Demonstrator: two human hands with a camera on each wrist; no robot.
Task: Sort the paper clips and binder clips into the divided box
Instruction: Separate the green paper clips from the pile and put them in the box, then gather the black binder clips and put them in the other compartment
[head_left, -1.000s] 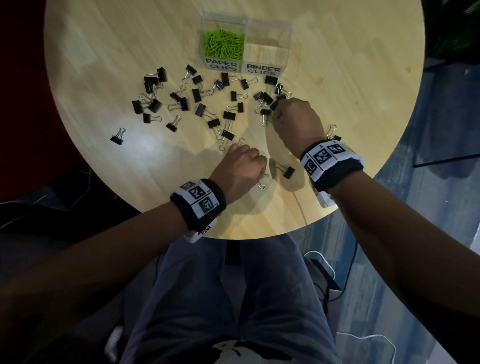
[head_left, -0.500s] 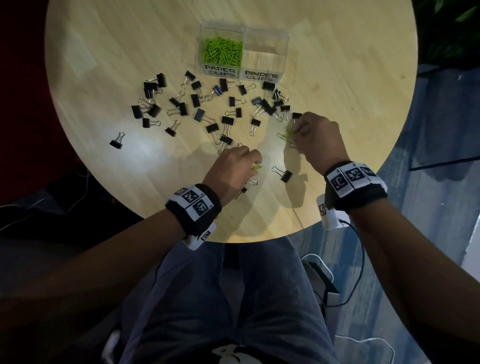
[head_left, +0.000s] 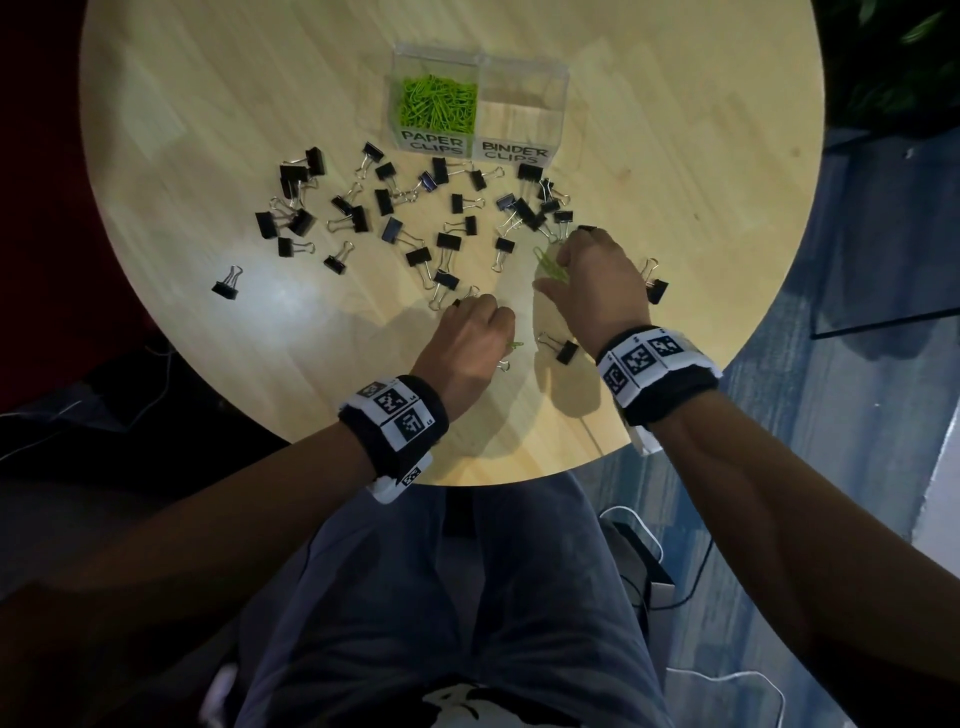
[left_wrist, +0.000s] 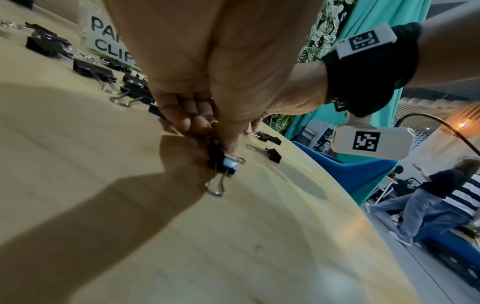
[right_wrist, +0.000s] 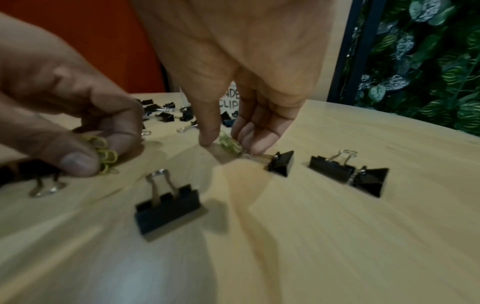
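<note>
The clear divided box (head_left: 519, 78) stands at the table's far side. Its "PAPER CLIPS" half holds a heap of green paper clips (head_left: 439, 101); the "BINDER CLIPS" half (head_left: 519, 122) looks empty. Several black binder clips (head_left: 447, 241) lie scattered in front of it. My right hand (head_left: 553, 270) pinches a few green paper clips (right_wrist: 230, 144) between thumb and fingers, low over the wood. My left hand (head_left: 501, 335) is curled round a small bunch of green paper clips (right_wrist: 103, 154), and a binder clip (left_wrist: 222, 162) lies under its fingers.
More binder clips lie near my hands: one (head_left: 563, 349) between the wrists, one (head_left: 654, 283) to the right near the round table's edge (head_left: 769, 312), and a lone one (head_left: 226, 285) far left. My lap is beyond the near edge.
My right hand has drawn back from the binder-clip cluster toward me with green paper clips, then moved left nearer the left hand. The left hand has stayed in place.
</note>
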